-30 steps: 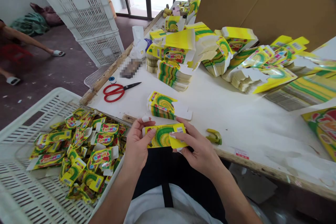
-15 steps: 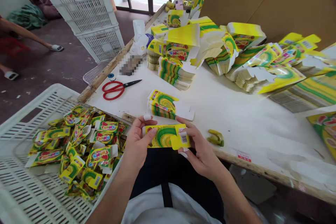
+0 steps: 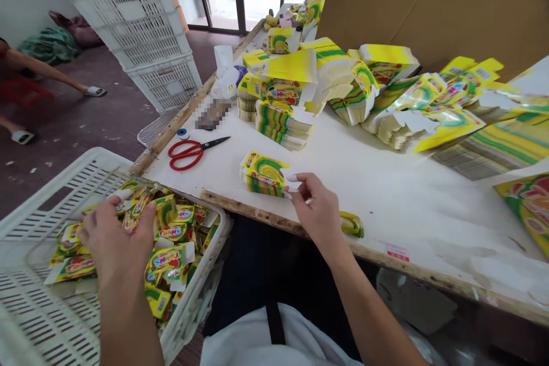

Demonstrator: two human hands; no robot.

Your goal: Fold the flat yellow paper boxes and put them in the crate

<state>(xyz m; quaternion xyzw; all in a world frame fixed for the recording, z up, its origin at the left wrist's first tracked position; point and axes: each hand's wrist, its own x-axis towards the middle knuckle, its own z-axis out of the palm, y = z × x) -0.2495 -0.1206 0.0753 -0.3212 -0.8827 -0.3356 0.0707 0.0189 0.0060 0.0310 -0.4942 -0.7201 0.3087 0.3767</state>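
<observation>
My left hand (image 3: 122, 234) hovers over the white plastic crate (image 3: 96, 155) with its fingers spread and nothing gripped. Beneath it lie many small yellow-green printed cartons (image 3: 165, 260), heaped in the crate. On the white table, my right hand (image 3: 316, 206) pinches the white flap end of a flattened carton at the right side of a small stack of flattened cartons (image 3: 263, 171). How many its fingers hold is hidden. White coverings show on some fingertips of both hands.
Red-handled scissors (image 3: 186, 154) lie left of the stack, near a blue and white tape roll (image 3: 183, 134). More carton stacks (image 3: 283, 123) stand farther back. A yellow-green curved object (image 3: 352, 224) rests by the table's wooden edge. Tall stacked crates (image 3: 132, 23) and a seated person's legs (image 3: 55, 74) are at left.
Both hands held one carton in front of my body. The left hand has moved left over the crate and opened; the right hand has moved up to the stack and pinches a flap.
</observation>
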